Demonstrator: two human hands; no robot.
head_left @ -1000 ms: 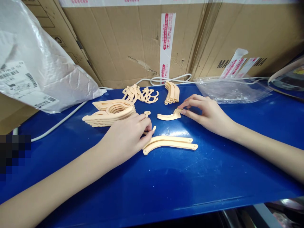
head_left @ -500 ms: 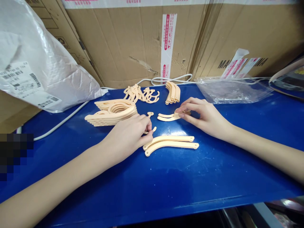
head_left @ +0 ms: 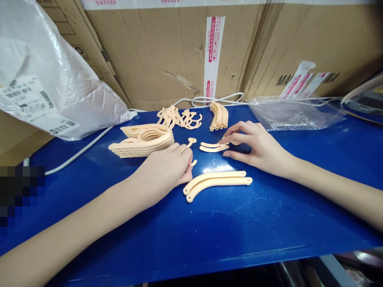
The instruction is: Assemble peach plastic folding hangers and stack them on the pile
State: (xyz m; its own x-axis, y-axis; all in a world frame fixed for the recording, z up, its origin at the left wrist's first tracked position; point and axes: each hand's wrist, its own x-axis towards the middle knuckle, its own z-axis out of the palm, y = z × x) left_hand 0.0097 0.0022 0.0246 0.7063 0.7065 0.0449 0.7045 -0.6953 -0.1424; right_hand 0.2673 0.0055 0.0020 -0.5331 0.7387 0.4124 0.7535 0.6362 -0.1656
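Observation:
My left hand is closed, its fingertips pinching a small cream plastic hook whose two ends stick out past the fingers. Just above the table, my right hand is open, thumb and fingers apart. Its fingertips are at two short curved cream strips lying side by side; another cream piece behind the fingers is partly hidden. In front of the hands lie two longer curved cream arms with holes at their ends. A stack of cream hanger-shaped frames stands beyond my left wrist.
Behind are a pile of cream hooks and a bundle of curved arms. Cardboard boxes and a white cable line the back. A silvery bag leans at left; a clear plastic bag lies right.
My right thumb has parted from the fingers, leaving the short strips on the table. My left hand still pinches the hook, and the two long arms have shifted slightly toward me at their left ends.

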